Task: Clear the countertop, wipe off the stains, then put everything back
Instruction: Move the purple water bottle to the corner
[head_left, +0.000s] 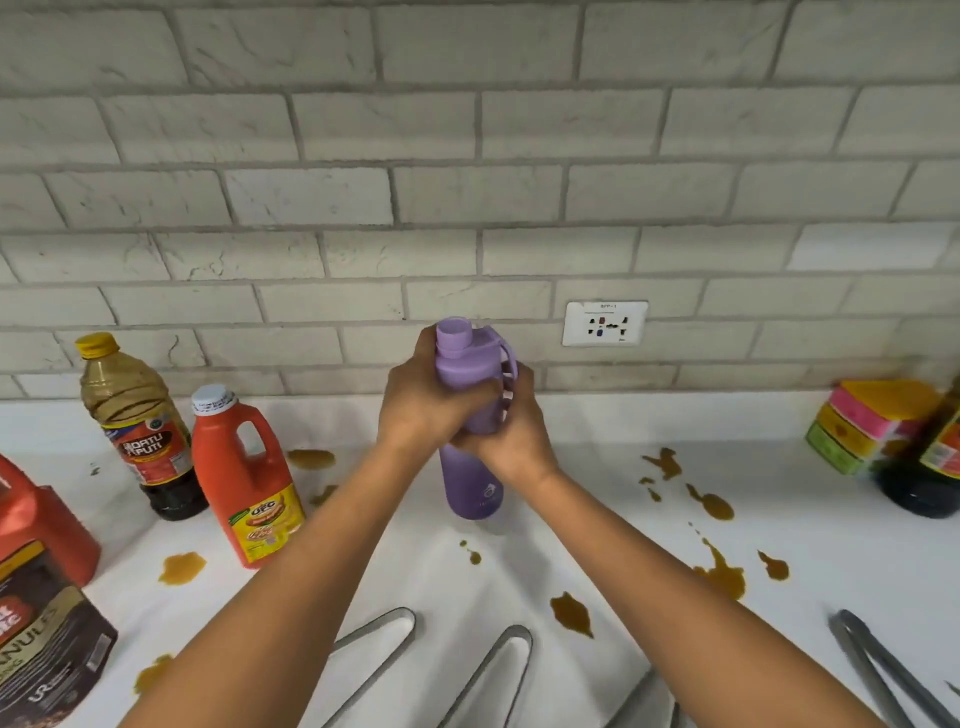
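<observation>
1. Both hands wrap the purple water bottle (470, 441) at mid counter, far side, close to the brick wall. Left hand (423, 402) is clamped round the upper body just below the cap; right hand (511, 426) is pressed on the right side, fingers near the carry loop. Grip = closed tight on the bottle w/ both.
2. Bottle stands upright; can't tell if its base touches the white countertop (597, 426) or hangs just above it.
3. Risk: brown stains (719, 571) lie near and right of the bottle, more at left. Dragging the bottle instead of lifting it would prob. smear them or dirty the base.
4. Risk: the cap may be loose; squeezing or tilting could spill.
5. Risk: moving left, the forearm could knock the red UFC jug (249, 483) or the soy sauce bottle (140, 431), both standing close together at left.
6. Hard to see: a dark bottle (935, 467) at far right is cut off by the frame edge and blurred; the sponge stack (872, 423) beside it is soft too.
7. Coffee pack (47, 639) at near left is cropped. Tongs (883, 670) at near right run out of frame; grey loops near the bottom edge – can't tell what they are.
</observation>
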